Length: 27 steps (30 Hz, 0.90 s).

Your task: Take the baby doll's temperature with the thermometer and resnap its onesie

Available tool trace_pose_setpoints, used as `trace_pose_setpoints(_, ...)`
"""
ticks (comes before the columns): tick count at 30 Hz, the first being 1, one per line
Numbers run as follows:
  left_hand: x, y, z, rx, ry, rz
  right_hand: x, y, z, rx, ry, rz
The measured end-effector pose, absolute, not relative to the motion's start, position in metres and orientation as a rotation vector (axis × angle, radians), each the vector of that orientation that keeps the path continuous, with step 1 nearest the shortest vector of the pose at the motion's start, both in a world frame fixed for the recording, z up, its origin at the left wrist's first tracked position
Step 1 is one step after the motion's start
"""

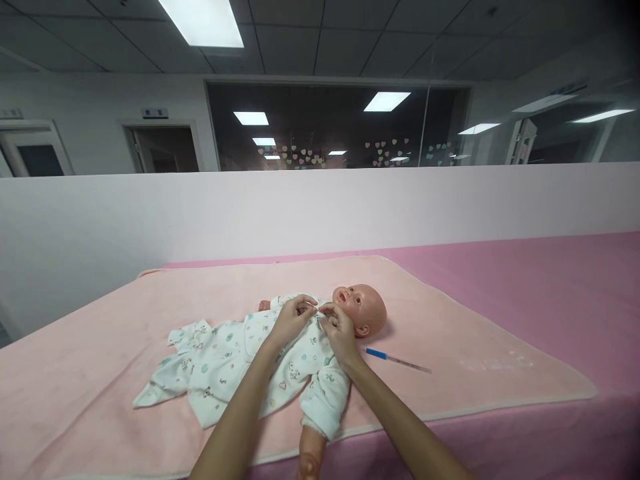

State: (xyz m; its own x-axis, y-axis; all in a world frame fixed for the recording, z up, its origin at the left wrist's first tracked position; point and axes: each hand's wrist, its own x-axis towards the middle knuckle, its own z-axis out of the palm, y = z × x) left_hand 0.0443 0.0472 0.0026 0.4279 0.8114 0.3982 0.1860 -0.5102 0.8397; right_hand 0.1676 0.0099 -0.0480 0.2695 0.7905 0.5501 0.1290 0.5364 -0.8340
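From the head view, saw a doll lying on a peach blanket, with its head to the right. Saw a white suit with little prints on the doll, stretched out to the left. Had the left hand and right hand close to each other at the top of the suit, near the doll's chin. Had the left grip pinched on the suit, and the right grip pinched on it too. Could not make out the tiny bit between the fingertips. Saw a thin stick with a blue end on the blanket, just beside the right wrist. Saw a pink sheet under the blanket.
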Motion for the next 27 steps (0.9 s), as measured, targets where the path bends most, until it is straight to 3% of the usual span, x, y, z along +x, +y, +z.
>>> trace_pose_setpoints(27,0.0402,0.0440,0.0023,2.096,0.823,0.998,0.1654,0.0104,-0.0479,-0.896,-1.192,0.390)
